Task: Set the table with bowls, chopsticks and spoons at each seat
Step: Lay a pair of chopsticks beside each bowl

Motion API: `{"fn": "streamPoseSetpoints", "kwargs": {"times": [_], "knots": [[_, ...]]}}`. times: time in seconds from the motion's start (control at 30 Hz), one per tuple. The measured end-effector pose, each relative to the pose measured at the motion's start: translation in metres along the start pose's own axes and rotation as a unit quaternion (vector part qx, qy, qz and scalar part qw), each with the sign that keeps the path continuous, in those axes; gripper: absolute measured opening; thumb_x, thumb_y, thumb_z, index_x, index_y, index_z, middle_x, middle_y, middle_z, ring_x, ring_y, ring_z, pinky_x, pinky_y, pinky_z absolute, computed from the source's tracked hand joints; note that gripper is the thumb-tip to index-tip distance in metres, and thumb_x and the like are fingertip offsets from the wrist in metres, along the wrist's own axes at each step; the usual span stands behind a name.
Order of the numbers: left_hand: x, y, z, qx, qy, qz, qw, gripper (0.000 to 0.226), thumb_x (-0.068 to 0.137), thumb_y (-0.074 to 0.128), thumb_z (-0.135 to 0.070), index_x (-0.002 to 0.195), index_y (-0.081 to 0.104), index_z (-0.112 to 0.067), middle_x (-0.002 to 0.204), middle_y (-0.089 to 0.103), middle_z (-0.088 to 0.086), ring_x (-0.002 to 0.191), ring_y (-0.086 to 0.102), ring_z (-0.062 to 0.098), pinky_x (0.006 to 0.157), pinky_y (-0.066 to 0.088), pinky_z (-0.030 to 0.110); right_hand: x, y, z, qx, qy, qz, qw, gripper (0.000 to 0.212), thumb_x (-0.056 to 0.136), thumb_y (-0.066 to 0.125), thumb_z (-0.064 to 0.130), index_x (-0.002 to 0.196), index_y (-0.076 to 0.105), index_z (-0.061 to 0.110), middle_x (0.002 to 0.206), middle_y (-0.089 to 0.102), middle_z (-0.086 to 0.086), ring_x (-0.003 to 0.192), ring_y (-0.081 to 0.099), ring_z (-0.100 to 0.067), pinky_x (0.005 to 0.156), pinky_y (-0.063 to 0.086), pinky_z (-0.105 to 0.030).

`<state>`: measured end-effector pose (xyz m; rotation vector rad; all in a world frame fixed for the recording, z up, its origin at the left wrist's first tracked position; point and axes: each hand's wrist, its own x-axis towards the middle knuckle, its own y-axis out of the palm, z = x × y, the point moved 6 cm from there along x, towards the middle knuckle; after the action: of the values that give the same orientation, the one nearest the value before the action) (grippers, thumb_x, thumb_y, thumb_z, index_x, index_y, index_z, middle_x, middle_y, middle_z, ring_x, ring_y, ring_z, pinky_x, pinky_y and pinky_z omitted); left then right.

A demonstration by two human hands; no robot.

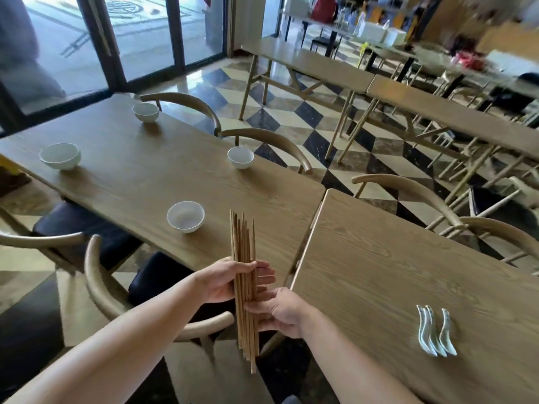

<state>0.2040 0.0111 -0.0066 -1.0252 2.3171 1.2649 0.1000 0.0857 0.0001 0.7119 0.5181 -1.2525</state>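
Bowls [185, 216], 4, white, upper-left worktop [131, 182], nearest empty. Chopsticks [243, 240], bundle, centre: left hand [224, 279] grips, right hand [281, 313] pinches. Spoons [436, 333], lower right.

Spoons [434, 330] right of bowls [185, 216].

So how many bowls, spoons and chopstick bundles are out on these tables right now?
White bowls: 4
White spoons: 3 that I can tell apart
Chopstick bundle: 1 (sticks overlap too much to count)
Total: 8
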Motion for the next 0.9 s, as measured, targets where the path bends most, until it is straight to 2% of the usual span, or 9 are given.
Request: {"fn": "streamPoseSetpoints", "kwargs": {"times": [0.1,0.23,0.4,0.53,0.73,0.9], "knots": [[-0.022,-0.024,-0.007,0.015,0.006,-0.010,1.000,0.035,0.106,0.041,-0.010,0.135,0.054,0.003,0.132,0.066,0.020,0.124,0.064,0.032,0.102,0.053,0.047,0.012,0.030,0.002,0.001,0.016,0.000,1.000,0.029,0.087,0.071,0.002,0.115,0.069,-0.005,0.115,0.072,-0.021,0.108,0.070,-0.035,0.091,0.058,-0.044],[-0.040,-0.045,-0.013,-0.006,0.012,-0.020,1.000,0.034,0.106,0.041,-0.008,0.134,0.055,0.006,0.130,0.067,0.022,0.119,0.066,0.034,0.096,0.057,0.046,0.026,0.057,0.000,-0.008,0.034,0.014,0.999,0.030,0.086,0.072,0.001,0.114,0.068,-0.006,0.110,0.073,-0.021,0.098,0.073,-0.032,0.092,0.058,-0.046],[-0.047,-0.056,-0.023,-0.009,0.015,-0.011,1.000,0.034,0.106,0.039,-0.008,0.132,0.056,0.006,0.130,0.066,0.023,0.117,0.067,0.032,0.094,0.058,0.042,0.035,0.069,0.005,-0.040,0.060,0.035,0.997,0.031,0.087,0.071,0.001,0.116,0.067,-0.007,0.104,0.074,-0.018,0.099,0.073,-0.030,0.090,0.059,-0.043],[-0.042,-0.063,-0.034,-0.023,0.020,-0.013,0.999,0.035,0.106,0.038,-0.008,0.134,0.054,0.007,0.132,0.065,0.023,0.120,0.065,0.033,0.094,0.059,0.041,0.043,0.069,0.015,-0.071,0.073,0.043,0.994,0.033,0.087,0.071,0.001,0.118,0.065,-0.008,0.103,0.074,-0.016,0.092,0.074,-0.025,0.083,0.061,-0.037],[-0.020,-0.074,-0.053,-0.030,0.015,-0.031,0.999,0.034,0.106,0.039,-0.008,0.132,0.055,0.008,0.131,0.065,0.025,0.121,0.064,0.035,0.096,0.057,0.044,0.065,0.056,0.033,-0.080,0.074,0.068,0.992,0.021,0.088,0.070,0.001,0.109,0.070,-0.003,0.106,0.072,-0.019,0.092,0.074,-0.026,0.088,0.060,-0.040],[0.009,-0.080,-0.081,-0.008,-0.006,-0.056,0.998,0.033,0.105,0.042,-0.008,0.130,0.057,0.006,0.130,0.066,0.024,0.120,0.065,0.034,0.099,0.055,0.047,0.090,0.026,0.055,-0.060,0.075,0.065,0.993,0.033,0.086,0.073,0.004,0.116,0.067,-0.009,0.116,0.069,-0.027,0.101,0.072,-0.031,0.086,0.060,-0.039]]}}
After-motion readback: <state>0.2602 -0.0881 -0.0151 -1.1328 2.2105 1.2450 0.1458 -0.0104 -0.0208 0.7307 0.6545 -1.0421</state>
